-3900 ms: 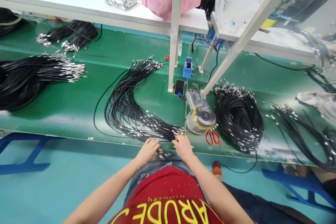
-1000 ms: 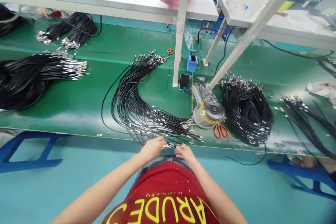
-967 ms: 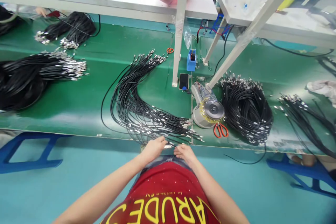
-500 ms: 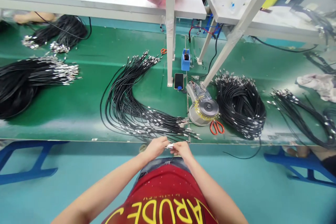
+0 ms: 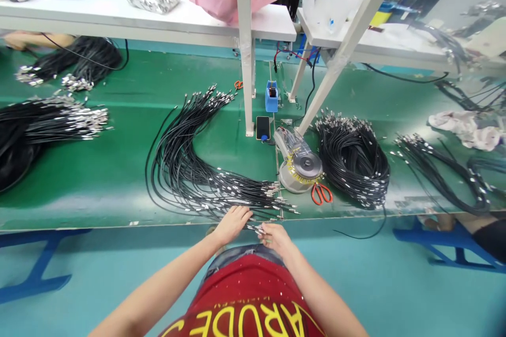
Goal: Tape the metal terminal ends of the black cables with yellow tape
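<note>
My right hand (image 5: 275,237) pinches the silvery end of a black cable (image 5: 251,227) just off the front edge of the green table. The cable runs left to my left hand (image 5: 232,225), whose fingers are bent over it at the table edge; its thumb is hidden. Just beyond both hands lies a curved bundle of black cables (image 5: 185,152) with metal ends. Orange-handled scissors (image 5: 322,194) and a round grey tape dispenser (image 5: 301,168) are to the right of the bundle.
A coiled cable bundle (image 5: 353,160) lies right of the dispenser, and more cables (image 5: 51,118) lie at left. A phone (image 5: 263,128) and a blue holder (image 5: 271,97) stand by a white post (image 5: 245,52). Blue stools (image 5: 39,263) flank me. Another person's arm (image 5: 39,40) shows far left.
My left hand has shifted slightly away from the right, and more of the cable shows between them. The whole view has tilted and moved a little.
</note>
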Demonstrator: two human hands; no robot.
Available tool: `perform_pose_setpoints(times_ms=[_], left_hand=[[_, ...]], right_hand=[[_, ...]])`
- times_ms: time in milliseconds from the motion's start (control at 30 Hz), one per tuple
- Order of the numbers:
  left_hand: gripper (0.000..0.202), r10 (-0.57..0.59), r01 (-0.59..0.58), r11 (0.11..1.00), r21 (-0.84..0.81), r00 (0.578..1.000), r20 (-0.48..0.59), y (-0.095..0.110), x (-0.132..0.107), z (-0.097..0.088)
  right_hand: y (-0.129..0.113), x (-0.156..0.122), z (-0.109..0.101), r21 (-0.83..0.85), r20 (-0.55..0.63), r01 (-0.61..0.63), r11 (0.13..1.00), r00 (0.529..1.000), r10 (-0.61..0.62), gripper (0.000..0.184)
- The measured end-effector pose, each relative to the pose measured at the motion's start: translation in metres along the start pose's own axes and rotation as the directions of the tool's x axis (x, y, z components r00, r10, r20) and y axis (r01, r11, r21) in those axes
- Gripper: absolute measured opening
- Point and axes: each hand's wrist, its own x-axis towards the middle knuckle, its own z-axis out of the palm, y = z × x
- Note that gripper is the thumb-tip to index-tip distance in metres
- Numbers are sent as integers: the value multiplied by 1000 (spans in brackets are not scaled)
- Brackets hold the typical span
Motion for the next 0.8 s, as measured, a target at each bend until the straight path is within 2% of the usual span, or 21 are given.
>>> perform_pose_setpoints(times_ms=[133,233,333,433,533,633,700,800], left_hand=[[22,43,-43,999,-14,999,29,-2,5,-6],[25,42,-42,999,-17,999,18,-1,8,-10],[32,44,-43,999,-21,999,26,1,11,-9],[22,37,-36,999,-21,998,57,4,8,-5],[17,29,-26,999,-26,996,83,5,1,-2],[19,32,-27,998,-49,993,112,4,-8,-3],[23,18,-9,998,-65,990,138,2,-13,-7],[29,-50,62,996,-68,985,168,1,-20,-13]], right_hand=[[1,-1,-1,5,-22,31,1000,999,-30,35],[0,-1,0,-34,-42,95,995,995,-96,32],[-1,-3,-1,-160,-59,165,973,983,-176,32],[-4,-9,-4,-373,-64,231,899,960,-273,36],[-12,-14,-4,-625,-55,313,715,896,-440,37],[-26,-13,4,-811,75,405,422,787,-612,21],[-37,-8,13,-872,206,441,212,724,-658,24],[-52,3,23,-907,341,418,-49,663,-667,36]])
